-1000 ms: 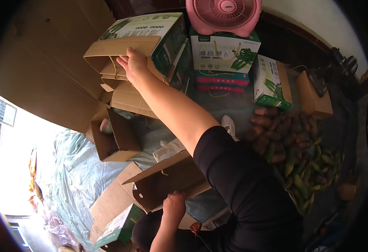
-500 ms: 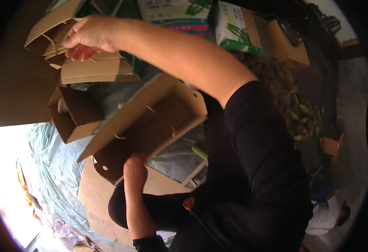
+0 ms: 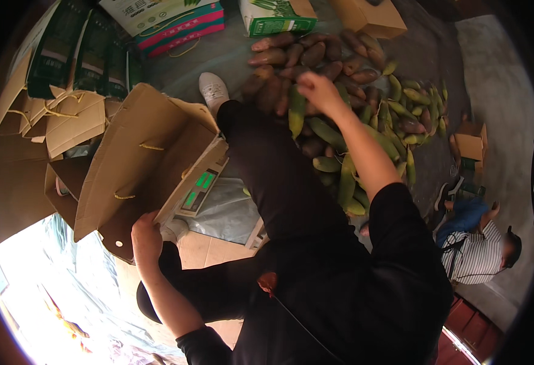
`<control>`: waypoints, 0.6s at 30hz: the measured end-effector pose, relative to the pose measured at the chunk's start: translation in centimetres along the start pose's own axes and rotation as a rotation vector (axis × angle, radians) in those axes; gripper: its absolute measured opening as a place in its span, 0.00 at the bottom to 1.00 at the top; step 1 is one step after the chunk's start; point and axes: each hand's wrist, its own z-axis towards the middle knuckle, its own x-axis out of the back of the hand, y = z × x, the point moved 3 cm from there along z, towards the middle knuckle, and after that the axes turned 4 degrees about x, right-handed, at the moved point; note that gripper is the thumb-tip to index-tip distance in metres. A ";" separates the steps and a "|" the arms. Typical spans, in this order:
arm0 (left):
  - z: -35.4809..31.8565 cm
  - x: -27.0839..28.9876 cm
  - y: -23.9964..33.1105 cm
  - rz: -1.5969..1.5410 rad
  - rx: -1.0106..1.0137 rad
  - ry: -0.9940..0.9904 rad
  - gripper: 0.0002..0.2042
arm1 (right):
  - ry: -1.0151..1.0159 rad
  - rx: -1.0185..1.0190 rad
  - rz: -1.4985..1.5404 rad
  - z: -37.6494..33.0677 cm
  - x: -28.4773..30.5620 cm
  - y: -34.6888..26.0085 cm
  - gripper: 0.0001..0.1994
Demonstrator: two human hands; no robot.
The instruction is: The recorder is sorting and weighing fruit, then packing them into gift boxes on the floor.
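My left hand (image 3: pixel 147 238) is closed on the near rim of a tall open cardboard gift box (image 3: pixel 121 176) with yellow cord handles. The box leans toward the left, its mouth facing me, and I see nothing in it. At the pile on the floor, my right hand (image 3: pixel 319 92) is closed at the upper end of a long green radish (image 3: pixel 296 115). Around that hand lie more green radishes (image 3: pixel 328 132) and several reddish-brown, potato-like roots (image 3: pixel 270 58). Slight blur hides the fingertips.
A scale with lit green displays (image 3: pixel 201 185) stands beside the box. More open boxes (image 3: pixel 75 125) stand at left, printed cartons (image 3: pixel 279 17) at the top. My white shoe (image 3: pixel 212 88) is near the pile. Another person in a striped shirt (image 3: pixel 477 252) is at right.
My right hand has swung from the boxes at upper left to the vegetable pile and closed on a radish. My left hand keeps the box rim; the view has shifted toward the right.
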 end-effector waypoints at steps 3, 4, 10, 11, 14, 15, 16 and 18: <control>-0.5 0.4 -0.4 0.012 0.082 -0.038 0.16 | -0.058 -0.087 -0.151 -6.8 -1.4 4.6 0.12; -0.5 0.5 -0.3 0.006 0.134 -0.055 0.16 | -0.198 -0.160 -0.242 -8.9 -2.3 6.5 0.13; 0.3 0.0 0.5 -0.030 0.073 -0.059 0.16 | -0.075 -0.388 -0.570 -16.5 -2.2 9.8 0.19; 0.3 0.0 0.7 -0.052 0.061 -0.052 0.16 | -0.023 -0.508 -0.661 -16.9 -1.5 9.9 0.21; 0.5 -0.2 0.8 -0.052 0.087 -0.057 0.16 | 0.030 -0.679 -0.784 -17.8 0.4 12.4 0.25; 0.4 -0.2 0.9 -0.052 0.085 -0.058 0.16 | -0.008 -0.690 -0.781 -18.1 0.9 13.0 0.28; 0.4 0.0 1.2 -0.040 0.076 -0.064 0.16 | -0.008 -0.691 -0.780 -18.3 1.5 12.9 0.28; 0.4 -0.1 1.3 -0.029 0.068 -0.069 0.16 | -0.266 -0.752 -0.750 -18.9 1.8 13.0 0.28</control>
